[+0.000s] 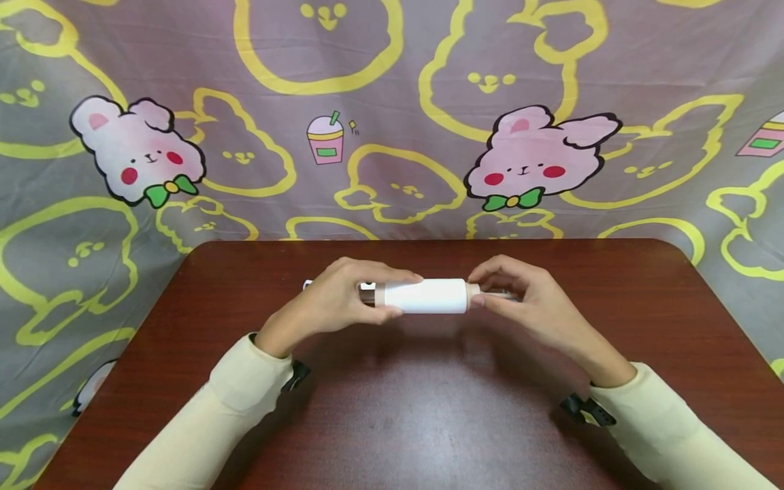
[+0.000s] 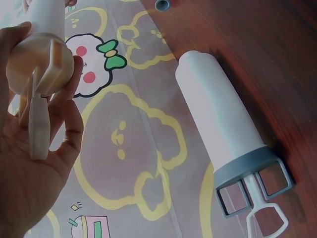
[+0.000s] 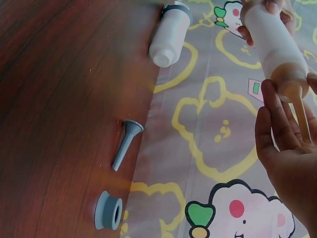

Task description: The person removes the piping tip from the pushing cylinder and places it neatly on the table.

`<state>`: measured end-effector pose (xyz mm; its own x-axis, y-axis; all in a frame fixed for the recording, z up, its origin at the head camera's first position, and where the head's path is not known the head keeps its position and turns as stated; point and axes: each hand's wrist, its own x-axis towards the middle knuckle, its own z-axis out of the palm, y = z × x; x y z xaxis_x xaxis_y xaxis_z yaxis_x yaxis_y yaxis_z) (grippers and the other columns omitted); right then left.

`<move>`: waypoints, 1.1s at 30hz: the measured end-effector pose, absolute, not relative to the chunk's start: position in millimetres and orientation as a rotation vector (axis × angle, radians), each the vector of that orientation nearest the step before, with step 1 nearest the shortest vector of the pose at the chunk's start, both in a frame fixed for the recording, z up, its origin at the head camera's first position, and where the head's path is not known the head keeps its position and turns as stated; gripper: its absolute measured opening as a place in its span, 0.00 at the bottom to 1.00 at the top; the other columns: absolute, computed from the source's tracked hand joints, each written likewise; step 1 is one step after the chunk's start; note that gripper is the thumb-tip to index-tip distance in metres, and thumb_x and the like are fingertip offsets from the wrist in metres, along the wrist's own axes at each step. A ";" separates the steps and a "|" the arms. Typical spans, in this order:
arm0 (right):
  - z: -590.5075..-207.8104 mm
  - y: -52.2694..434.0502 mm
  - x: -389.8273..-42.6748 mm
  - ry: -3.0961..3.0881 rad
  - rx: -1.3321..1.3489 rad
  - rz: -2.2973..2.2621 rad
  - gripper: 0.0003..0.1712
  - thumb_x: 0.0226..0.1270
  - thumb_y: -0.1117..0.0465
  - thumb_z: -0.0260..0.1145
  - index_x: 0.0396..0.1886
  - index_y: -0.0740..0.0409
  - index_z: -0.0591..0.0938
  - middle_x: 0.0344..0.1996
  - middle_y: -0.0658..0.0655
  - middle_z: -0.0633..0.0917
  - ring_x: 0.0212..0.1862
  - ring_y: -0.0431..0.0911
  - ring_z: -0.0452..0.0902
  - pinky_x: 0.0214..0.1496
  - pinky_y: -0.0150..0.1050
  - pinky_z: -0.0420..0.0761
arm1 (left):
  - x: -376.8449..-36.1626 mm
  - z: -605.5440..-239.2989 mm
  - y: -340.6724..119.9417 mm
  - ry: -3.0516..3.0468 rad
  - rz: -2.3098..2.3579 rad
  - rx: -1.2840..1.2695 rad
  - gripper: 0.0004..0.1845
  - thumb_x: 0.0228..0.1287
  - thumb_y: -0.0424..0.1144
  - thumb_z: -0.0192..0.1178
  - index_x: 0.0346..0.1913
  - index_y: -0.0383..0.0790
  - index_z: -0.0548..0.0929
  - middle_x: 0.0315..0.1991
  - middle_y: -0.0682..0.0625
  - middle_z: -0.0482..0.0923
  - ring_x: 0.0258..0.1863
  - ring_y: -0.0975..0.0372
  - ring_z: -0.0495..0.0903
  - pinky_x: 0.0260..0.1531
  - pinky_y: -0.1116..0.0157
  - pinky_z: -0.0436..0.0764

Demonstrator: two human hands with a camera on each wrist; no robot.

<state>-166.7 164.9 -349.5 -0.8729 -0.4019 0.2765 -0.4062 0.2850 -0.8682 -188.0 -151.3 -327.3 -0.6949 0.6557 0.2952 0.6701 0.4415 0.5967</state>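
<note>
Above the table, both hands hold a large syringe-like tool with a white barrel. My left hand grips it round its beige collar, thumb and fingers reaching onto the barrel. A flat handle points back into that palm. At the other end, my right hand pinches the beige end ring between thumb and fingers. From this ring a narrow beige nozzle runs back over the right palm. Part of the tool's handle end is hidden by the left hand in the head view.
A second white syringe-like tool with a grey collar and loop handles lies on the table. A grey funnel-shaped nozzle and a grey ring lie near the table's edge. A patterned cloth hangs behind.
</note>
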 end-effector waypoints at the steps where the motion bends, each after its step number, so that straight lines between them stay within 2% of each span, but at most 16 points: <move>1: -349.2 164.7 -166.6 -2.508 0.796 1.706 0.14 0.68 0.66 0.74 0.51 0.54 0.85 0.42 0.52 0.87 0.41 0.43 0.87 0.42 0.32 0.85 | -188.0 -327.0 -151.3 -2.651 -1.112 -1.217 0.24 0.57 0.39 0.79 0.58 0.55 0.90 0.53 0.58 0.90 0.44 0.66 0.85 0.43 0.66 0.83; 13: -349.3 166.6 -168.3 -2.591 0.794 1.648 0.18 0.65 0.64 0.77 0.53 0.49 0.84 0.48 0.50 0.86 0.51 0.43 0.87 0.49 0.34 0.85 | -187.3 -327.5 -152.3 -2.633 -1.148 -1.202 0.26 0.57 0.38 0.79 0.60 0.53 0.89 0.53 0.55 0.90 0.44 0.65 0.85 0.43 0.66 0.83; 18: -350.0 166.8 -168.0 -2.630 0.777 1.644 0.20 0.64 0.66 0.77 0.54 0.50 0.83 0.50 0.51 0.86 0.53 0.41 0.86 0.50 0.32 0.85 | -187.1 -326.5 -152.1 -2.636 -1.147 -1.200 0.26 0.57 0.38 0.79 0.60 0.53 0.89 0.53 0.55 0.90 0.45 0.65 0.85 0.43 0.66 0.83; 33: -347.2 167.0 -166.4 -2.605 0.798 1.654 0.19 0.66 0.64 0.77 0.55 0.54 0.83 0.47 0.53 0.88 0.45 0.44 0.87 0.46 0.33 0.85 | -187.2 -326.7 -151.8 -2.627 -1.111 -1.229 0.25 0.56 0.39 0.79 0.59 0.54 0.90 0.53 0.55 0.90 0.45 0.65 0.86 0.44 0.65 0.83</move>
